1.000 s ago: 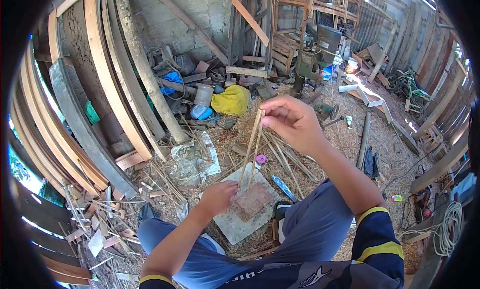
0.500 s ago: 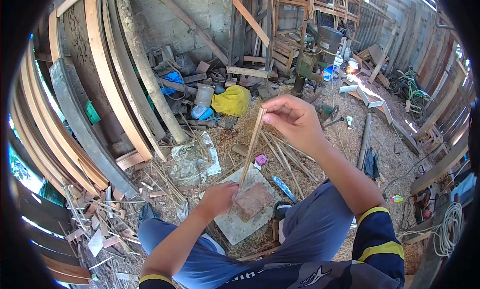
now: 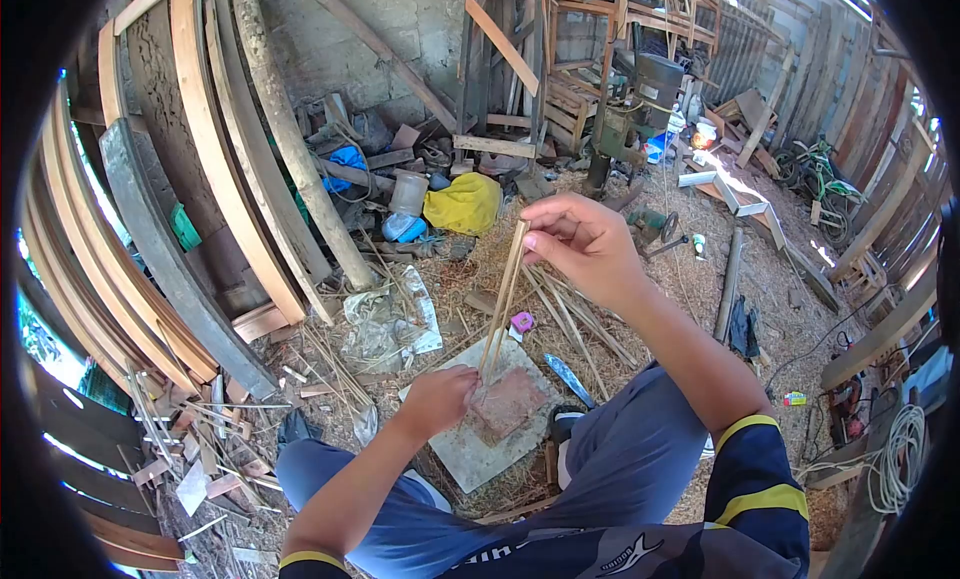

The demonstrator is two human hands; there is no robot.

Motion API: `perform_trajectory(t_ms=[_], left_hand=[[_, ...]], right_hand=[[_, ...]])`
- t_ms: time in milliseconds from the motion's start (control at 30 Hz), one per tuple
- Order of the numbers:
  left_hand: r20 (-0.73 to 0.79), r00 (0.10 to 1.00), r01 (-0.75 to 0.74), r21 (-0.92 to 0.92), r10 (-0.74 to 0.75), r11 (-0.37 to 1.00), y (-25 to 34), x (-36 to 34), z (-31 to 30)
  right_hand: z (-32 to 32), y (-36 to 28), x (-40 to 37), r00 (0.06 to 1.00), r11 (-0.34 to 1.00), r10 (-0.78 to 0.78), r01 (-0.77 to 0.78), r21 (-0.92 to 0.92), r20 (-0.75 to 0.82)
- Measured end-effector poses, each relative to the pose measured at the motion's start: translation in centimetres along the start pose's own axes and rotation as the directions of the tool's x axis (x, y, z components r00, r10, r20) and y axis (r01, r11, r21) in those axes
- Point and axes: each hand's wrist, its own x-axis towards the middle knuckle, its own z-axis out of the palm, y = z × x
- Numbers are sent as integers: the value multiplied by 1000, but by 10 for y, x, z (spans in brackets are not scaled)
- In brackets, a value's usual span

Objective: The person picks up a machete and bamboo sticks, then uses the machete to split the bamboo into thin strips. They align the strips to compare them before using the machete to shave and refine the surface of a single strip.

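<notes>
Two thin wooden strips (image 3: 505, 304) slant between my hands, joined near the top and spread apart lower down. My right hand (image 3: 585, 244) pinches their upper end between thumb and fingertips. Lower and to the left, my left hand (image 3: 440, 399) is closed around the bottom of at least one strip; its fingertips are partly hidden. Beneath the hands lies a pale square slab (image 3: 468, 467) with a flat reddish-brown block (image 3: 512, 404) on it. A pink tape measure (image 3: 522, 322) and a blue blade-shaped object (image 3: 568, 377) are on the ground close by.
More thin strips (image 3: 585, 324) lie beyond the slab. Long boards (image 3: 225, 169) lean at the left above wood scraps (image 3: 205, 459). A yellow sack (image 3: 463, 203) and clutter sit by the wall. At right are a coiled cable (image 3: 897, 464) and a green bicycle (image 3: 830, 194).
The strips, close together before, now show a gap between them toward the lower end. My right hand has shifted very slightly; my left hand stays almost in place.
</notes>
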Motion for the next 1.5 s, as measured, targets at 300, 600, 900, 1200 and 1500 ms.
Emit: perform_trajectory(t_ms=[300,600,900,1200,1500], left_hand=[[-15,1000,1,-20,-1,1000,-3,-1,5],[21,1000,12,6,-12,1000,0,-1,2],[59,998,13,-11,-12,1000,-2,-2,5],[89,996,-7,22,5,1000,0,0,2],[94,996,7,45,-11,999,1,0,5]], right_hand=[[3,-2,-1,1000,1000,6,-6,19,1],[3,-1,-2,1000,999,-21,21,-33,4],[4,1,-3,999,1000,-29,29,-6,12],[5,-3,-4,1000,999,-21,22,-46,20],[5,-2,-5,1000,999,-9,10,-47,21]])
